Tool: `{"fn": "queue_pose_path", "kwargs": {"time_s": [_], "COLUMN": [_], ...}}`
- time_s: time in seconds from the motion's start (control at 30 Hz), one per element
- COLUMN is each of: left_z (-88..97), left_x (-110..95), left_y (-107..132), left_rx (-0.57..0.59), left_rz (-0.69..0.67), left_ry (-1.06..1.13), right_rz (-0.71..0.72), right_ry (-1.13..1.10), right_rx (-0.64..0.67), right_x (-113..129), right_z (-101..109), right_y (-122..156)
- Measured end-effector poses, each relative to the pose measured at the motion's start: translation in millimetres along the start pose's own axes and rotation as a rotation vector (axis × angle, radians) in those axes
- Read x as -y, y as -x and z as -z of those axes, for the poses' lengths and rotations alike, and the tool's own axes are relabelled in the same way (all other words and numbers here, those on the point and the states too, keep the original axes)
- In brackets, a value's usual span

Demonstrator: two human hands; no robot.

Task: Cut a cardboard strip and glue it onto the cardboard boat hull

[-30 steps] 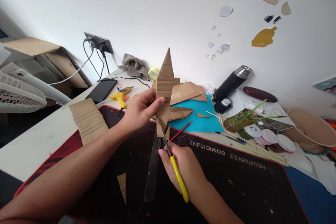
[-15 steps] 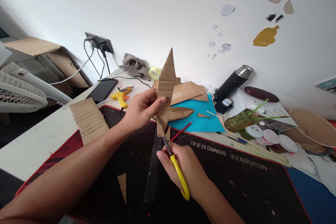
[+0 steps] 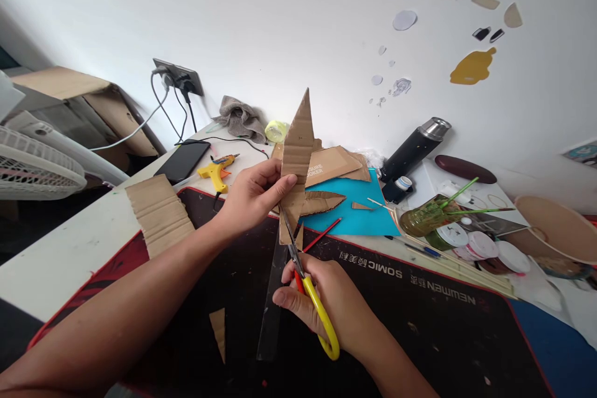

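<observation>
My left hand (image 3: 254, 196) is closed on a tall pointed piece of brown corrugated cardboard (image 3: 296, 149) and holds it upright above the black desk mat (image 3: 420, 323). My right hand (image 3: 326, 305) grips yellow-handled scissors (image 3: 310, 295). The blades point up into the lower edge of the cardboard. A narrow cardboard sliver (image 3: 299, 237) hangs at the cut beside the blades. A clear plastic ruler (image 3: 273, 298) lies flat on the mat under my hands.
A cardboard offcut (image 3: 217, 333) lies on the mat. A ribbed cardboard sheet (image 3: 158, 211), yellow glue gun (image 3: 215, 171), phone (image 3: 183, 160), blue sheet (image 3: 359, 208), black flask (image 3: 413, 149), paint jars with brushes (image 3: 433, 217) and a bowl (image 3: 555, 227) crowd the desk.
The scissors handles have spread a little and the red inner grip now shows. The blades sit slightly higher in the cardboard. My left hand holds the piece almost still.
</observation>
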State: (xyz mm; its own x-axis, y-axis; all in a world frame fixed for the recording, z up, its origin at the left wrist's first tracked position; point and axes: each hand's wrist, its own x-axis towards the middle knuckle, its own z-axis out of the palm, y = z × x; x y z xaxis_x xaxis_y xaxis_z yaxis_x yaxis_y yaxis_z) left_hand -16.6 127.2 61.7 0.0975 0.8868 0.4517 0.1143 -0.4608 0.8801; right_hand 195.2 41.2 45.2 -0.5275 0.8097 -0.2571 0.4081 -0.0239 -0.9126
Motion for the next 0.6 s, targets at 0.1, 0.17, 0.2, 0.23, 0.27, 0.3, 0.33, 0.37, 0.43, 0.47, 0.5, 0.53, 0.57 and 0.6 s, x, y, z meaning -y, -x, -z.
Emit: {"fn": "queue_pose_path", "kwargs": {"time_s": [0.1,0.17,0.2,0.23,0.27,0.3,0.33,0.37,0.43,0.47,0.5,0.53,0.57,0.6], "left_z": [0.1,0.6,0.9,1.2,1.4,1.4,1.4,1.2,0.7,0.5,0.2,0.1,0.0,-0.2], "left_x": [1.4,3.0,3.8,4.5,5.0,5.4,5.5,5.4,5.1,5.0,4.9,4.9,4.9,4.9], "left_y": [0.5,1.2,1.5,1.8,2.0,2.2,2.3,2.4,2.6,2.7,2.7,2.8,2.9,2.9], "left_rx": [-0.002,-0.009,-0.010,-0.009,-0.006,-0.002,0.000,0.002,0.003,0.005,0.006,0.007,0.008,0.007], "left_rz": [0.002,0.000,-0.001,-0.001,0.000,0.002,0.004,0.007,0.012,0.014,0.016,0.017,0.016,0.015], "left_ry": [-0.023,-0.058,-0.078,-0.094,-0.103,-0.104,-0.099,-0.091,-0.073,-0.063,-0.056,-0.050,-0.047,-0.047], "right_rz": [-0.005,-0.020,-0.034,-0.048,-0.062,-0.073,-0.080,-0.081,-0.076,-0.072,-0.068,-0.063,-0.059,-0.054], "right_ry": [0.003,0.000,-0.003,-0.006,-0.005,0.002,0.015,0.030,0.059,0.070,0.078,0.082,0.083,0.082], "right_rx": [-0.015,-0.026,-0.033,-0.040,-0.047,-0.054,-0.059,-0.061,-0.062,-0.064,-0.067,-0.070,-0.076,-0.083], "right_x": [-1.3,-2.8,-3.6,-4.4,-5.0,-5.4,-5.5,-5.5,-4.8,-4.2,-3.7,-3.3,-3.1,-3.1], "right_z": [-1.6,-3.7,-4.9,-5.8,-6.4,-6.8,-6.8,-6.5,-5.6,-5.3,-5.2,-5.4,-5.9,-6.7], "right_y": [-0.2,-0.9,-1.4,-1.7,-1.9,-2.0,-1.9,-1.8,-1.4,-1.3,-1.2,-1.1,-1.1,-1.1]}}
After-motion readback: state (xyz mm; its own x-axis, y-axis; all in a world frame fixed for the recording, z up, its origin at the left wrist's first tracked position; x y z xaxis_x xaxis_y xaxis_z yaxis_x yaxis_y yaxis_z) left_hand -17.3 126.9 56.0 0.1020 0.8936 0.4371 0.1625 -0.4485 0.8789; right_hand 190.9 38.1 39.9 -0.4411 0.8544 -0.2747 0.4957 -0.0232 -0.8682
